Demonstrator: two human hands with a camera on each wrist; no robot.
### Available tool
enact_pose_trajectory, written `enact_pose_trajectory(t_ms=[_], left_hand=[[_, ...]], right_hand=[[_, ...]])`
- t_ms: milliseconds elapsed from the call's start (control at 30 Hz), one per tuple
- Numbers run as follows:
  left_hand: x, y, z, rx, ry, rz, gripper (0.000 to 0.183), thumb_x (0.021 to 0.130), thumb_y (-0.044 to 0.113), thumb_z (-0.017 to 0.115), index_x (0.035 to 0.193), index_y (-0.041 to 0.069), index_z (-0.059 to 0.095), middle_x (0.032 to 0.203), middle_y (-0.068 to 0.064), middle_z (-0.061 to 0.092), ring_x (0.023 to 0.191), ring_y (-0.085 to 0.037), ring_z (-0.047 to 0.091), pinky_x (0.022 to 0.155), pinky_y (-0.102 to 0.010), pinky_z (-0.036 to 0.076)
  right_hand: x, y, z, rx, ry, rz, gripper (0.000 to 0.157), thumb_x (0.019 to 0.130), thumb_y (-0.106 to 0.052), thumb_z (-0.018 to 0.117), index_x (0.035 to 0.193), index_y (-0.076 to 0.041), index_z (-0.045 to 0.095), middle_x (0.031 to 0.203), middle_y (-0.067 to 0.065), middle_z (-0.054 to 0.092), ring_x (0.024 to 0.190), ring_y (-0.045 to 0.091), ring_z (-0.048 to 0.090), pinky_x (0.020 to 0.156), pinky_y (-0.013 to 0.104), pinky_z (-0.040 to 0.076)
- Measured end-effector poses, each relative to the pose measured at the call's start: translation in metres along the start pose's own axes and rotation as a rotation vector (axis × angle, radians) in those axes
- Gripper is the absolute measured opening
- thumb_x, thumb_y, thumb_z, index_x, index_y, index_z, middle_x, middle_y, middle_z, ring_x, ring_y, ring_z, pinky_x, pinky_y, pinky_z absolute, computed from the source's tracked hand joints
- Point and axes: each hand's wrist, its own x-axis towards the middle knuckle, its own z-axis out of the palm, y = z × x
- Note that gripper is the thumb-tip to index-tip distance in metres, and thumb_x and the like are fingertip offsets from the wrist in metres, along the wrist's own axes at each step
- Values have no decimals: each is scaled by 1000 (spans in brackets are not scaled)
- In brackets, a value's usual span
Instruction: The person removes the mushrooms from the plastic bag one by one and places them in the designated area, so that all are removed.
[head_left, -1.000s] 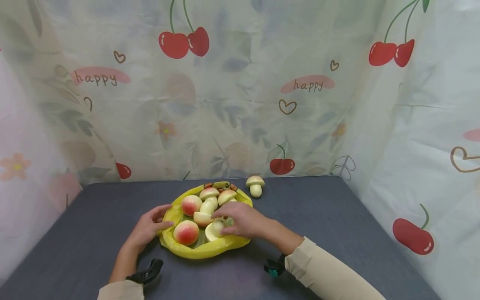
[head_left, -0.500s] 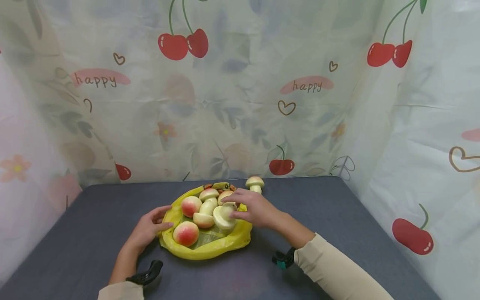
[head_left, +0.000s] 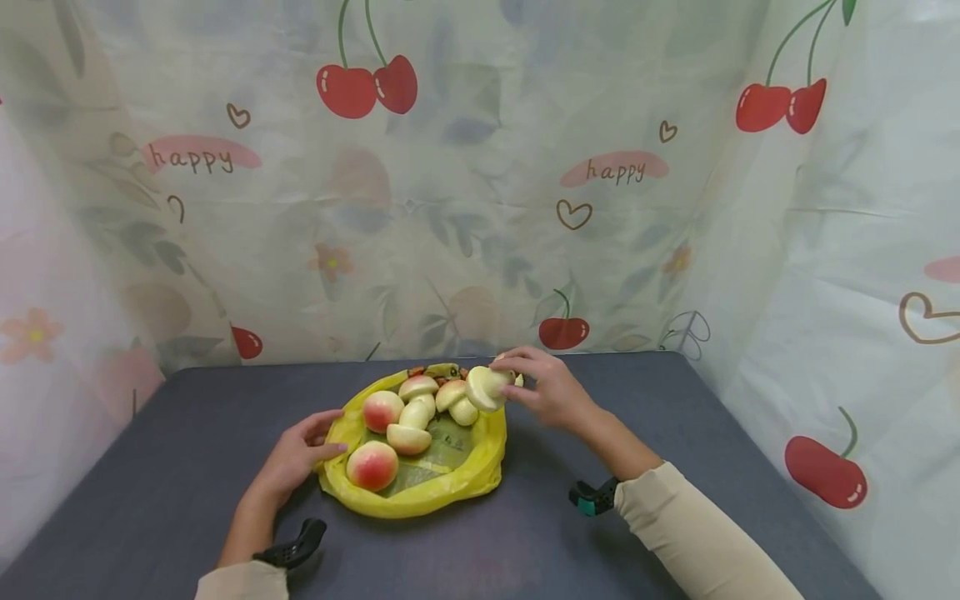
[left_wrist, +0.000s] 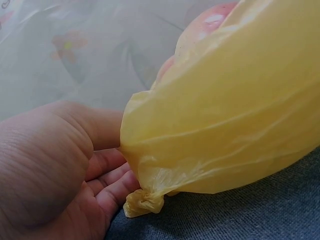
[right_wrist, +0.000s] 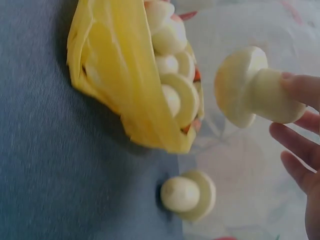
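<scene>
A yellow plastic bag (head_left: 408, 506), rolled open at the top, lies on the table with several toy mushrooms (head_left: 411, 433) inside. My left hand (head_left: 296, 454) holds the bag's left side, its thumb at the rim and its fingers beside a knotted corner (left_wrist: 145, 202) in the left wrist view. Above the bag's right rim, my right hand (head_left: 551, 387) pinches a toy mushroom (right_wrist: 242, 87) by its stem, the pale cap pointing left in the head view. Another toy mushroom (right_wrist: 182, 195) rests on the table beyond the bag, mostly hidden behind my right hand in the head view.
Two round red-and-cream pieces (head_left: 372, 466) sit at the bag's left inside. The dark table (head_left: 637, 417) ends at a printed curtain (head_left: 480, 208) at the back, with more curtain on both sides.
My right hand has lifted the toy mushroom from the bag's front right and carried it up and right to above the rim. The left hand stays in place on the bag.
</scene>
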Motion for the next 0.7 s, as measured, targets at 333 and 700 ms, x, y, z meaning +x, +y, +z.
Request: enact_pose_trajectory(t_ms=[333, 700], left_hand=[[-1, 1, 0, 1, -1, 4, 62, 90, 21, 71, 144, 4, 44, 139, -23, 48, 114, -32, 51, 87, -29, 49], [-1, 1, 0, -1, -1, 8, 62, 90, 20, 71, 144, 3, 44, 139, -23, 48, 114, -32, 51, 87, -27, 49]], right_hand=[[-21, 32, 1, -50, 187, 62, 35, 80, -9, 80, 114, -8, 70, 114, 7, 62, 99, 23, 60, 80, 44, 51], [-43, 68, 1, -9, 266, 314, 37, 80, -8, 79, 115, -7, 68, 114, 12, 65, 97, 28, 64, 82, 43, 52]])
